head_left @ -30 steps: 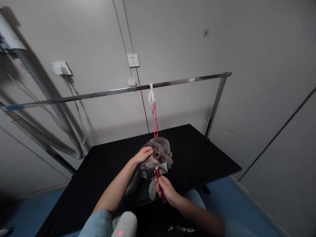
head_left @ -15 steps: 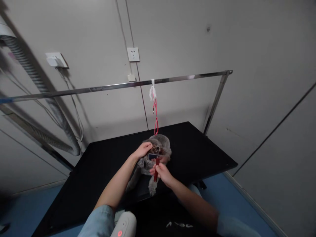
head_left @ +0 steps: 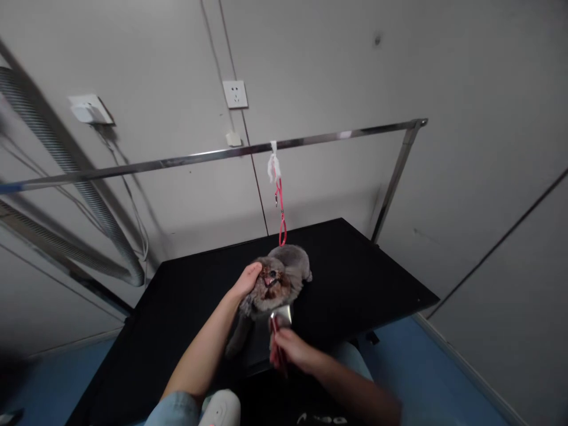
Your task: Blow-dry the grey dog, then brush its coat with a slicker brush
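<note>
A small grey curly-haired dog [head_left: 288, 290] lies on the black grooming table [head_left: 190, 296], its face turned up and its mouth partly open. My left hand [head_left: 247, 279] grips the side of the dog's head, the thumb by its cheek and the other fingers hidden behind. In my right hand [head_left: 290, 348] is a slicker brush [head_left: 281, 316], held by its red handle and somewhat blurred. The flat brush head is just below the dog's chin and chest; whether it touches the fur I cannot tell.
A metal bar [head_left: 213, 155] crosses above the table, with a pink loop leash [head_left: 283, 228] hanging from it by a white tie. A grey ribbed hose [head_left: 102, 213] runs down at the left. A white rounded device [head_left: 223, 408] is near my lap.
The brush has moved down from in front of the dog's face towards me, with my right hand. My left hand has turned the dog's head upward, and its face now shows.
</note>
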`<state>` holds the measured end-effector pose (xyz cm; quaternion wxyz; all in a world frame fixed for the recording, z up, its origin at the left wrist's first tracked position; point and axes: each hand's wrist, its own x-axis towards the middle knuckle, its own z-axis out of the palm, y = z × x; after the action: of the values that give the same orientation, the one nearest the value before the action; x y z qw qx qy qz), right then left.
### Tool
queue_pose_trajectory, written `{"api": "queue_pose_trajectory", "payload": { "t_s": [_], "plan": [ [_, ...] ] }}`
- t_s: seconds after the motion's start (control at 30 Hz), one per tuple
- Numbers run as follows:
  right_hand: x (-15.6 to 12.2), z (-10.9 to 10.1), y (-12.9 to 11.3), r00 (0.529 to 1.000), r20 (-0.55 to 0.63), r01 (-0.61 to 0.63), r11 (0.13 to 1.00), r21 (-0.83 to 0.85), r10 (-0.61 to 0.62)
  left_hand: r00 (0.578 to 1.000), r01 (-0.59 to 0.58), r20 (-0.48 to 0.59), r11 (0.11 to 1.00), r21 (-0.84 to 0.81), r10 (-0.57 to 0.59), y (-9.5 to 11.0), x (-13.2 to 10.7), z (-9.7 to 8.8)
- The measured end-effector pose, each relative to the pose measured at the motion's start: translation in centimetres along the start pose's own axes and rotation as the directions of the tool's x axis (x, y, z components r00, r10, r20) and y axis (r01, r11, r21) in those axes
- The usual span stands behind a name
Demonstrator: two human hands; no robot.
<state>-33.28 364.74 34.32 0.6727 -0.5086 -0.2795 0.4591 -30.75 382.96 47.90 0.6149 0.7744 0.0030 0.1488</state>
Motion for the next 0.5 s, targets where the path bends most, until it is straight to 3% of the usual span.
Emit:
{"api": "queue_pose_trajectory", "payload": {
  "t_s": [0.07, 0.13, 0.2, 0.27, 0.37, 0.43, 0.5],
  "plan": [
    [0.4, 0.1, 0.1, 0.997, 0.060, -0.046, 0.999, -0.010, 0.047, 0.999, 0.022, -0.024, 0.999, -0.041, -0.023, 0.3, -0.1, -0.3],
    [0.9, 0.1, -0.7, 0.995, 0.010, 0.096, 0.995, 0.012, -0.096, 0.998, 0.023, -0.063, 0.998, -0.056, -0.026, 0.6, -0.1, -0.5],
    [1.5, 0.3, -1.4, 0.965, -0.124, 0.234, 0.972, 0.019, -0.230, 0.994, 0.013, -0.106, 0.999, -0.049, -0.018, 0.8, 0.1, -0.4],
    [1.9, 0.6, -1.2, 0.969, -0.189, 0.166, 0.986, 0.011, -0.161, 0.989, 0.000, -0.146, 0.999, -0.036, -0.005, 0.7, 0.3, -0.4],
    [1.9, 0.9, -0.3, 0.996, -0.073, -0.041, 0.999, 0.023, 0.042, 0.989, -0.016, -0.149, 1.000, -0.014, 0.014, 0.4, 0.7, -0.4],
    [1.9, 0.7, -0.4, 0.999, -0.043, 0.003, 1.000, 0.030, -0.002, 0.987, -0.017, -0.157, 1.000, -0.002, 0.016, 0.2, 1.1, -0.4],
    [1.9, 0.5, -0.8, 0.990, -0.117, 0.088, 0.996, 0.025, -0.084, 0.978, -0.006, -0.209, 1.000, 0.015, 0.009, 0.1, 1.7, -0.5]
  ]
}}
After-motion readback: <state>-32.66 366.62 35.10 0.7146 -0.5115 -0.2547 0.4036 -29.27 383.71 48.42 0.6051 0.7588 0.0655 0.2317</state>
